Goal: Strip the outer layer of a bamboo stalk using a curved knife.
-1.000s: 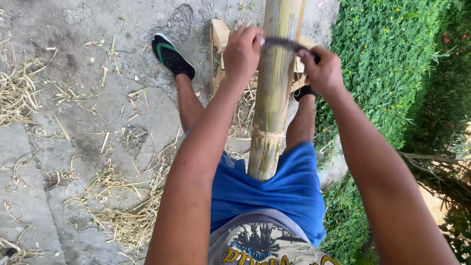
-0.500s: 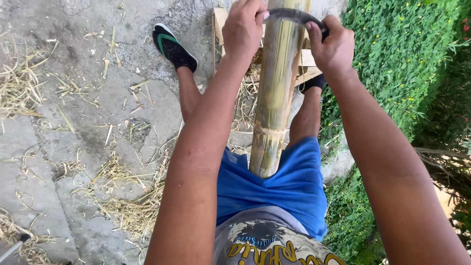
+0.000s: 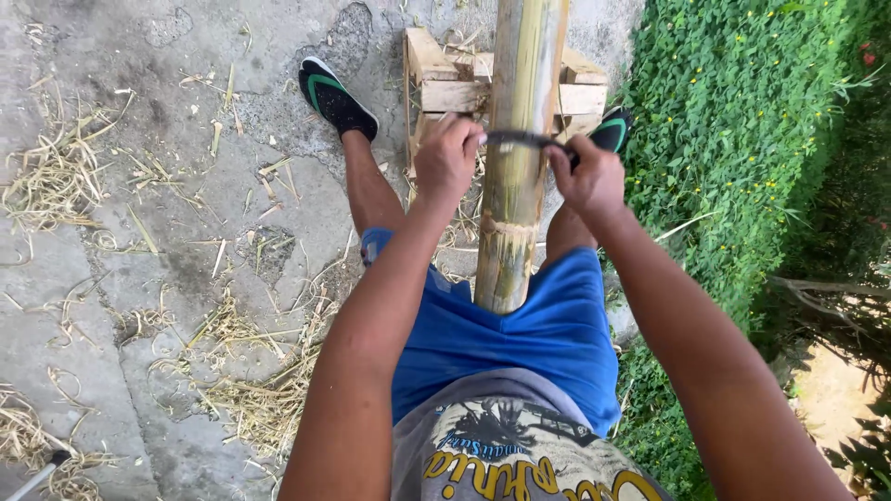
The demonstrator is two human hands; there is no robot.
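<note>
A thick bamboo pole (image 3: pixel 520 139) runs from between my legs away to a small wooden stand (image 3: pixel 445 83). A dark curved blade (image 3: pixel 522 139) lies across the pole. My left hand (image 3: pixel 448 158) grips the blade's left end and my right hand (image 3: pixel 587 176) grips its right end, one on each side of the pole. Below the blade the bamboo skin looks scraped and frayed around a node (image 3: pixel 506 232). I wear blue shorts (image 3: pixel 506 334) and dark sandals with green trim (image 3: pixel 336 97).
Cracked concrete ground (image 3: pixel 139 278) on the left is strewn with dry bamboo shavings (image 3: pixel 251 399). A dense green hedge with small yellow flowers (image 3: pixel 742 139) borders the right side. A thin handle end (image 3: pixel 37 475) shows at the lower left corner.
Both hands have drawn the blade back along the pole toward my body. The wooden stand has come further into view at the top.
</note>
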